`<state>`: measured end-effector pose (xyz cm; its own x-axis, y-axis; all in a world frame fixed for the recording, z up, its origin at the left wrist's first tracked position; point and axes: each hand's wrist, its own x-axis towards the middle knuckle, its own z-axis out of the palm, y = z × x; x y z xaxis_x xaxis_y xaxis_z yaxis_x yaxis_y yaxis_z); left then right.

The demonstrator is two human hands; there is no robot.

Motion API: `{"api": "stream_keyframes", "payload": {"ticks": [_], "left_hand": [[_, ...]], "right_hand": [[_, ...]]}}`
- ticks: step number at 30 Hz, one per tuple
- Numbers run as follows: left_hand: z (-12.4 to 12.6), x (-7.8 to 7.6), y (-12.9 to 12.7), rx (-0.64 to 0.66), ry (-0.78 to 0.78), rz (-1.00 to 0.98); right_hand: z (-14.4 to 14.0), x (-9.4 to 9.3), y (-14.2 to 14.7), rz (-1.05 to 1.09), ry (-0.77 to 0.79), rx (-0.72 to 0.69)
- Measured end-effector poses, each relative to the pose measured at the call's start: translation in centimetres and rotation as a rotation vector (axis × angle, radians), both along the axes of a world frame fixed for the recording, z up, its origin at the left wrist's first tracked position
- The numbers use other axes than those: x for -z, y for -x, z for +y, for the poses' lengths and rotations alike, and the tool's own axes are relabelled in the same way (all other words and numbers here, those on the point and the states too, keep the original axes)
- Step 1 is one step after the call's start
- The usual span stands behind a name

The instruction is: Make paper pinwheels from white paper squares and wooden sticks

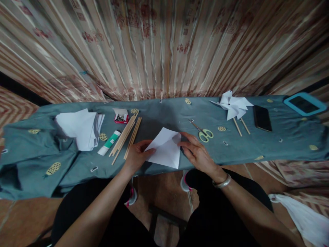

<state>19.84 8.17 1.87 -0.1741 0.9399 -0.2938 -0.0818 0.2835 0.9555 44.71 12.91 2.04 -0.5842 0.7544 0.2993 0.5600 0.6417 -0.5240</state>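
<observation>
A white square sheet of paper (166, 149) with faint creases lies at the front middle of the cloth-covered table, one corner pointing away from me. My left hand (138, 155) grips its left corner, thumb on top and fingers underneath. At the right edge, my right hand (196, 151) holds the paper between its fingers, near the upper right corner. Scissors (203, 132) with green handles lie just beyond my right hand, blades half toward the back left. Thin wooden sticks (125, 135) lie in a loose bunch beyond my left hand.
Left of the sticks are a glue stick (109, 143), an open red box of small metal pins (121, 116) and a stack of white paper (79, 128). Paper pinwheels (232, 104) on sticks, a black phone (262, 118) and a blue-framed tablet (305, 104) lie to the right. A curtain (159, 51) hangs behind.
</observation>
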Motion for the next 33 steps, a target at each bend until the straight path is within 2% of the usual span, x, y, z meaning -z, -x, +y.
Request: {"api": "stream_keyframes", "payload": {"ticks": [3, 5, 7, 10, 14, 17, 19, 24, 29, 31, 33], "left_hand": [[0.1, 0.1, 0.1, -0.034, 0.002, -0.01], [0.2, 0.1, 0.3, -0.063, -0.021, -0.01], [0.2, 0.0, 0.4, -0.097, -0.047, -0.002], [0.4, -0.4, 0.5, -0.143, -0.081, 0.015], [0.5, -1.1, 0.5, -0.182, -0.127, 0.015], [0.6, -1.5, 0.6, -0.208, -0.143, -0.029], [0.7, -1.6, 0.7, -0.227, -0.162, -0.071], [0.7, -2.1, 0.9, -0.283, -0.193, -0.163], [0.7, -2.9, 1.4, -0.41, -0.254, -0.24], [0.9, -3.8, 1.7, -0.426, -0.268, -0.252], [1.4, -5.1, 2.0, -0.43, -0.296, -0.235]], "right_hand": [[1.6, 0.2, -1.8, -0.078, -0.093, 0.142], [3.0, 0.4, -3.5, -0.181, -0.156, 0.357], [4.2, 0.6, -5.1, -0.35, -0.12, 0.5], [5.1, 0.7, -6.1, -0.507, -0.051, 0.504], [4.9, 0.6, -5.5, -0.528, -0.114, 0.521], [4.5, 0.4, -4.8, -0.501, -0.004, 0.542], [4.4, 0.3, -4.6, -0.455, 0.096, 0.564], [4.5, -0.4, -4.5, -0.325, 0.234, 0.601], [3.9, -2.0, -3.3, -0.054, 0.455, 0.538], [3.0, -2.6, -2.4, 0.173, 0.585, 0.477], [1.9, -2.8, -1.2, 0.668, 0.881, 0.373]]}}
